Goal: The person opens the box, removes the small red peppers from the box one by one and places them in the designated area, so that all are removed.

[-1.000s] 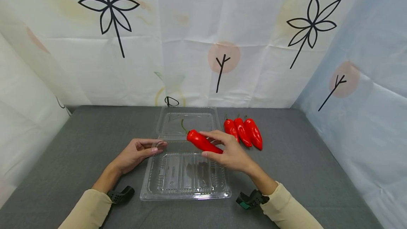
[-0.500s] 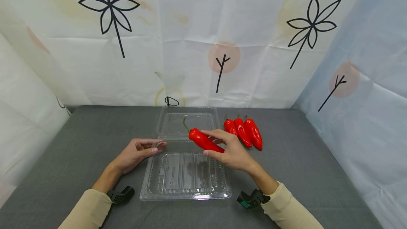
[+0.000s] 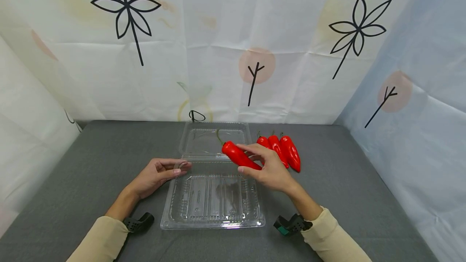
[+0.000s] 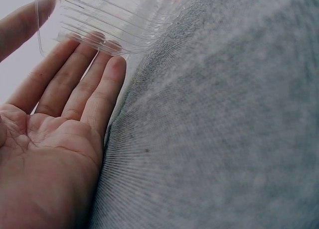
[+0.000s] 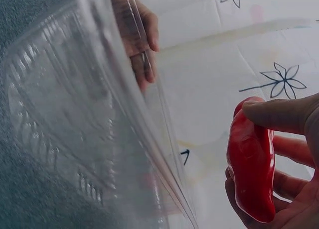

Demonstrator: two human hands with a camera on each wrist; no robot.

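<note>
A red chili pepper [image 3: 239,156] with a curved green stem hangs above the right side of a clear plastic clamshell container [image 3: 211,222]. My right hand [image 3: 267,169] holds it between thumb and fingers, and the right wrist view shows the pepper's glossy side [image 5: 249,164]. The container lies with its lid [image 3: 214,129] folded back; its base holds nothing. My left hand [image 3: 155,176] holds the base's left rim near the hinge, thumb on one side and outstretched fingers on the other. Its fingertips meet the ribbed clear wall [image 4: 114,20] in the left wrist view.
Three more red peppers [image 3: 290,153] lie side by side on the grey cloth-covered table [image 3: 120,140], right of the lid; my right hand partly hides the leftmost. A white printed curtain [image 3: 214,31] stands behind the table's far edge.
My right hand has moved slightly right and farther from me, carrying the pepper from over the container's middle toward its right side. My left hand and the container stay still.
</note>
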